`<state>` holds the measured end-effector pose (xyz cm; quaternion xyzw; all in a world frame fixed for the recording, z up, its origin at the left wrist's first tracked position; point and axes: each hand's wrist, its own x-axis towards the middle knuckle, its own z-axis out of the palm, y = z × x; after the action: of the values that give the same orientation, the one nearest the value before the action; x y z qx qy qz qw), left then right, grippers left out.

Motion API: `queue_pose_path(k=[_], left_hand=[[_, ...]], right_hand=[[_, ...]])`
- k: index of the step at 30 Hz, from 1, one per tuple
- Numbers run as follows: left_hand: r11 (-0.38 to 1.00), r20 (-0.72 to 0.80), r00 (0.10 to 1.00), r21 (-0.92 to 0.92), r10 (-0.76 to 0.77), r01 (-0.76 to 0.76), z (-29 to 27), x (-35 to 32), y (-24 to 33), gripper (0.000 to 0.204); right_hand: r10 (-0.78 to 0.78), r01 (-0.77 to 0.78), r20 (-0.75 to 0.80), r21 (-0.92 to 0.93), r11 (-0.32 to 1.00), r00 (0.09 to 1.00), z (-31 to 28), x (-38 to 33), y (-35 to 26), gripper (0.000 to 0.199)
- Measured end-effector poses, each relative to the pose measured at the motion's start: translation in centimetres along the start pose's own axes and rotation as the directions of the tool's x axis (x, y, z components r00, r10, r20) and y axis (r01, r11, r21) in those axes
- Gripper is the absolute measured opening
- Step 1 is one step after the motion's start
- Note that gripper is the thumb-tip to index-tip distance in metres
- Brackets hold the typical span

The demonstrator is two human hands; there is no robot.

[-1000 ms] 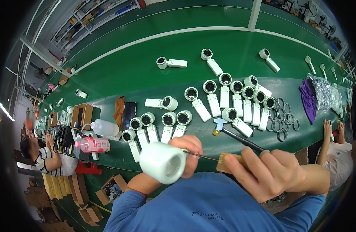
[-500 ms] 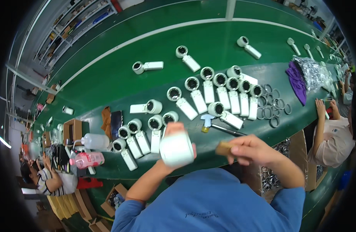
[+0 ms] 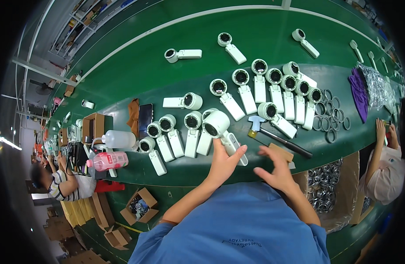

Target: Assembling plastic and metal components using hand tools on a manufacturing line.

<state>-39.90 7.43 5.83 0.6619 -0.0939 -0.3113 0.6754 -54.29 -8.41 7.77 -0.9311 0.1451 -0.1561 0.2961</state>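
Observation:
My left hand (image 3: 222, 165) is closed round the handle of a white handheld fan (image 3: 219, 119), whose round head is raised over the front of the bench. My right hand (image 3: 276, 170) holds nothing; its fingers are spread beside a tan block (image 3: 281, 152) on the bench. Just beyond the block lies a hammer with a black handle (image 3: 290, 144) and a pale blue and yellow head. Similar white fans stretch across the bench in front of me, among them a sideways one (image 3: 277, 119) near the hammer and a row (image 3: 171, 136) to the left.
Loose grey rings (image 3: 332, 116) lie to the right. A carton (image 3: 348, 182) of metal rings stands below the bench edge. Purple cloth (image 3: 358, 94), a pink bottle (image 3: 110, 161), a white squeeze bottle (image 3: 119, 139) and a small box (image 3: 93, 126) are on the bench. People sit at both sides.
My right hand has let go of the tan block, which now lies on the bench. The fan in my left hand has turned, so its dark opening and handle show. The view has shifted.

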Motion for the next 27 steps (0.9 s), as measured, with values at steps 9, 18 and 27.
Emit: queue_pose_path(k=[9, 18, 27], left_hand=[[0.833, 0.036, 0.925, 0.421, 0.379, -0.358, -2.6, 1.2, 0.6, 0.097], [0.727, 0.468, 0.841, 0.472, 0.272, -0.499, -5.3, 3.2, -0.3, 0.081], [0.751, 0.341, 0.921, 0.553, 0.19, -0.359, -5.0, 2.5, -3.7, 0.073]], right_hand=[[0.133, -0.53, 0.531, 0.724, 0.442, 0.837, 3.9, -0.7, 0.1, 0.055], [-0.037, -0.472, 0.634, 0.612, 0.634, 0.773, 1.0, -0.7, 1.8, 0.053], [0.366, -0.386, -0.408, 0.036, 0.922, 0.837, -5.1, -0.4, 12.8, 0.017]])
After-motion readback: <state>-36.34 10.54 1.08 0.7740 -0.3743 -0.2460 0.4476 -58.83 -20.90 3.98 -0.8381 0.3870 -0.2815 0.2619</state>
